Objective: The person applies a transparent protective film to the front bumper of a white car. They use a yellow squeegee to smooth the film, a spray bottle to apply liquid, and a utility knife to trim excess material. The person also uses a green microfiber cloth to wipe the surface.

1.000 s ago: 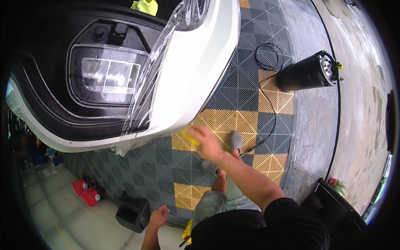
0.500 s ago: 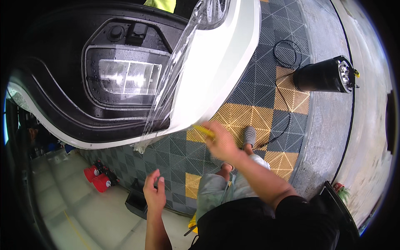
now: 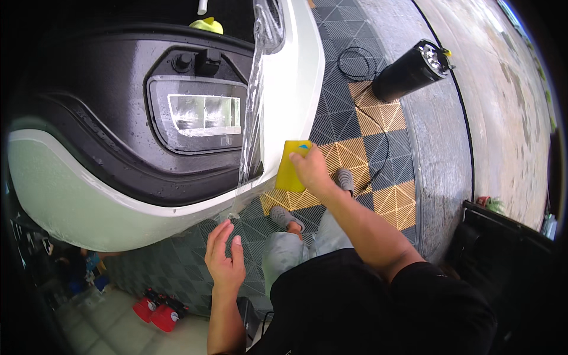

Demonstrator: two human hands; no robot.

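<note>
My right hand (image 3: 312, 168) grips a flat yellow squeegee card (image 3: 288, 171) at the corner of a white car bumper (image 3: 290, 89). The card's broad face shows, and whether its edge presses on the paint I cannot tell. A strip of clear film (image 3: 251, 118) hangs wrinkled along the bumper, beside a recessed lamp (image 3: 204, 115) in dark trim. Below the film's loose lower end is my left hand (image 3: 226, 260), fingers stretched and apart, holding nothing. Its fingertips come close to that end; contact is not clear.
A black cylindrical tank (image 3: 408, 70) stands at the right with a thin hose (image 3: 387, 142) curling over the grey and tan floor tiles. Two red containers (image 3: 155, 312) sit at lower left. A yellow-green object (image 3: 207, 25) rests beyond the trim. At far right is a black panel (image 3: 503, 266).
The yellow card, edge-on and blurred before, now shows its broad face against the bumper corner. My view has shifted, and my left hand is closer to the film's lower end.
</note>
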